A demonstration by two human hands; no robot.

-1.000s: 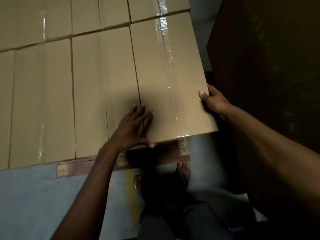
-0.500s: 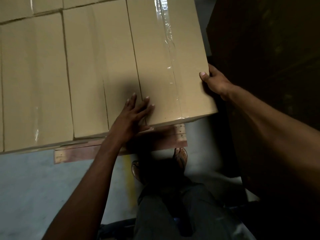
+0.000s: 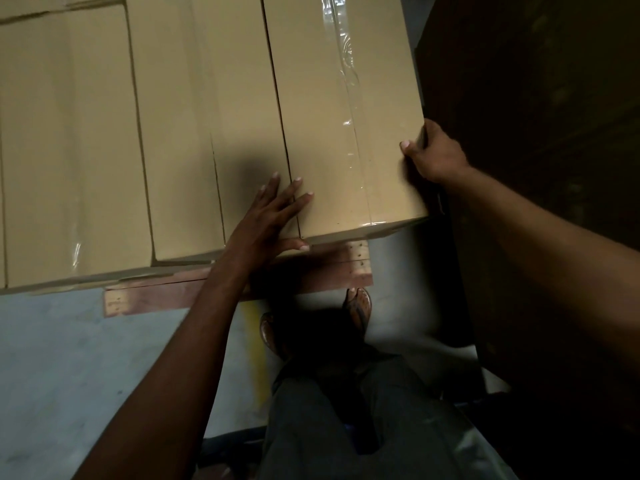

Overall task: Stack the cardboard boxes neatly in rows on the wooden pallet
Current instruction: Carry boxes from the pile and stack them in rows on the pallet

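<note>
I cannot see the fingers of my right hand behind the box; the boxes cover most of the pallet.

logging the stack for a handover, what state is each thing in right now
end box: taped shut, last on the right in its row, close against its neighbour
next box: closed, lying in the row
left hand: flat, fingers straight, pressing across the seam between both boxes
right hand: grips the end box's right edge
wooden pallet: loaded, near board showing under the boxes

Wood pallet on grey floor, w/ cardboard boxes side-by-side on top.
</note>
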